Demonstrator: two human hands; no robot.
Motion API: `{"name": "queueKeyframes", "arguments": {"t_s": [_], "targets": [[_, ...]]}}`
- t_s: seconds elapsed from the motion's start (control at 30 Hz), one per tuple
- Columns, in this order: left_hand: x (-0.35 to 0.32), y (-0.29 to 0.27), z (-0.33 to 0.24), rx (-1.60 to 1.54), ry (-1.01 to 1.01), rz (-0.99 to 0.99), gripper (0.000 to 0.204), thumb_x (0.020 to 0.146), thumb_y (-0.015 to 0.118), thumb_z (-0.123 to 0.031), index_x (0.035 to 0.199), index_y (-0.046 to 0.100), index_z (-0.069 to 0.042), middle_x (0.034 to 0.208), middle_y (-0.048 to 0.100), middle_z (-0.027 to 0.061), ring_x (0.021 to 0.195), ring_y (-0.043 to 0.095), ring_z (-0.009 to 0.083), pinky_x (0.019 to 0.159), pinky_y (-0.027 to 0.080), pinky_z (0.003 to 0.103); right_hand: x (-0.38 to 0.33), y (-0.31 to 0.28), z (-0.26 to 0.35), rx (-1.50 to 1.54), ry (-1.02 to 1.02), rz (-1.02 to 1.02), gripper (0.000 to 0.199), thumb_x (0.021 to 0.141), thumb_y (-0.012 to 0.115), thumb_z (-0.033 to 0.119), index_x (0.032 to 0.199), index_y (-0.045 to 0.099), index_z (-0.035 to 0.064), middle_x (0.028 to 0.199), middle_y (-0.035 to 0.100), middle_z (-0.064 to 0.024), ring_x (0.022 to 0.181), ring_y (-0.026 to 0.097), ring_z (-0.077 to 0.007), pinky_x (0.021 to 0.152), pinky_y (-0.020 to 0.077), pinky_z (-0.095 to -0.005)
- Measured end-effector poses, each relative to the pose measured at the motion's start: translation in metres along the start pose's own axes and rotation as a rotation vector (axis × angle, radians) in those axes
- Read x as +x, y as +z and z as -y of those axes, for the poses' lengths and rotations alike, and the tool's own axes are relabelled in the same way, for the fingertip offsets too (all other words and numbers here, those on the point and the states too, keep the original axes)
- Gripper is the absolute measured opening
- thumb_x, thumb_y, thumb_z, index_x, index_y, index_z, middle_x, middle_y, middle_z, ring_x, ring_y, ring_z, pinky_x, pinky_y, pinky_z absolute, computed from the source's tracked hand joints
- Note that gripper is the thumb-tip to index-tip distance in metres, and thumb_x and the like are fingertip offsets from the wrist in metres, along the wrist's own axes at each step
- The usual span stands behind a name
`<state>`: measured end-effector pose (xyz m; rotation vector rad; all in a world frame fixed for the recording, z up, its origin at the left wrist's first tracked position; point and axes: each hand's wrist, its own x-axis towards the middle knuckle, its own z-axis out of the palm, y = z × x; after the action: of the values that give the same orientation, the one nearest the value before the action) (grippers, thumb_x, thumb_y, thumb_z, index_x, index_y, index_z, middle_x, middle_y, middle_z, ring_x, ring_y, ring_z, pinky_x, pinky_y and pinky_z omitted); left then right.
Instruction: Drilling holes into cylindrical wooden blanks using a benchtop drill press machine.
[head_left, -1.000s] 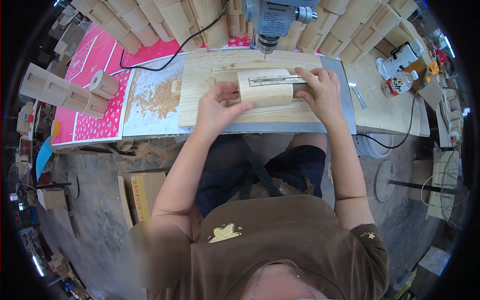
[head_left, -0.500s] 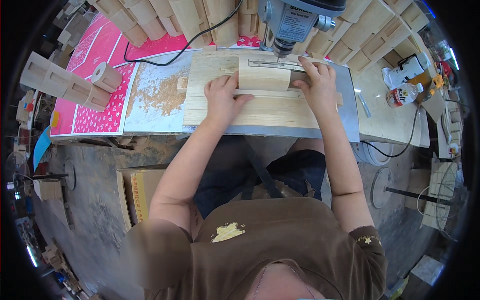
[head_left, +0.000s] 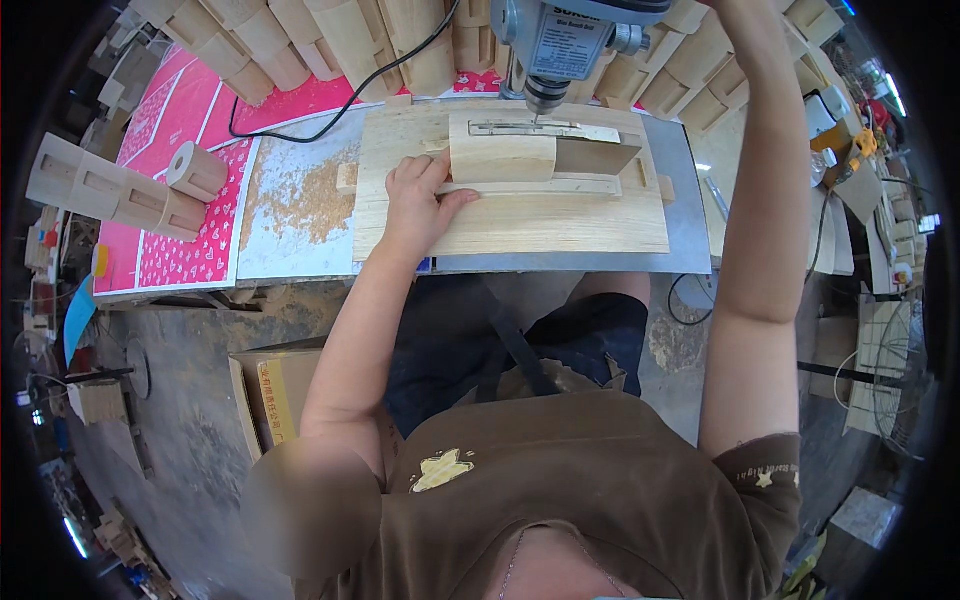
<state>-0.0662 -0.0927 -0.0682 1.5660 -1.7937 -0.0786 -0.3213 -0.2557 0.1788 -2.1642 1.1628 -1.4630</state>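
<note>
Pressing flat on the wooden block (head_left: 500, 158), the left hand (head_left: 415, 205) steadies it under the drill bit (head_left: 538, 112) at upper centre; right hand out of frame, its state untellable; drilling looks barely begun.

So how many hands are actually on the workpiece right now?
1. The left hand presses the wooden block on the jig board. The right arm reaches up out of frame, its hand hidden.

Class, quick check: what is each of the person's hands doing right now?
Left hand: pressed flat on the wooden block under the drill press, fingers open.
Right hand: raised out of the picture; cannot be told.
</note>
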Motion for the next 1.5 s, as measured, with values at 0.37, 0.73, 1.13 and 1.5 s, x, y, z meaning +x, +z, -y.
{"name": "queueKeyframes", "arguments": {"t_s": [0.37,0.73,1.13,1.5], "targets": [[-0.007,-0.004,0.006,0.023,-0.018,0.003,0.057,0.064,0.077,-0.03,0.114,0.06,-0.006,0.081,0.055,0.0028,0.085,0.052,0.0236,0.079,0.035,0.038,-0.104,-0.006,0.041,-0.473,-0.119,0.063,0.025,0.092,0.056,0.017,0.109,0.061,0.0004,0.085,0.064,-0.0052,0.075,0.058,-0.0127,0.068,0.0467,-0.0278],[-0.001,-0.001,-0.001,0.03,0.017,-0.008,0.058,0.065,0.076,-0.03,0.116,0.059,-0.006,0.08,0.055,0.0032,0.084,0.052,0.0239,0.079,0.035,0.038,-0.178,0.064,-0.029,-0.123,-0.275,-0.215,0.022,0.087,0.056,0.007,0.108,0.064,0.0029,0.067,0.057,-0.0067,0.059,0.054,-0.0206,0.053,0.0397,-0.0318],[0.004,0.008,-0.017,-0.024,-0.002,-0.029,0.058,0.063,0.078,-0.029,0.113,0.061,-0.005,0.075,0.056,0.0065,0.076,0.054,0.0248,0.076,0.038,0.039,-0.037,-0.008,0.005,-0.384,-0.302,-0.196,0.021,0.089,0.055,0.019,0.087,0.065,0.0007,0.062,0.054,-0.0093,0.057,0.049,-0.0102,0.055,0.0399,-0.027],[0.009,0.024,-0.034,-0.071,0.017,-0.066,0.054,0.064,0.079,-0.022,0.11,0.061,-0.002,0.076,0.057,0.0129,0.07,0.056,0.0309,0.065,0.046,0.04,-0.067,-0.015,0.033,-0.348,-0.101,0.075,0.022,0.089,0.054,0.02,0.089,0.065,0.0017,0.06,0.052,-0.0075,0.057,0.047,-0.0083,0.054,0.0389,-0.0251]]}}
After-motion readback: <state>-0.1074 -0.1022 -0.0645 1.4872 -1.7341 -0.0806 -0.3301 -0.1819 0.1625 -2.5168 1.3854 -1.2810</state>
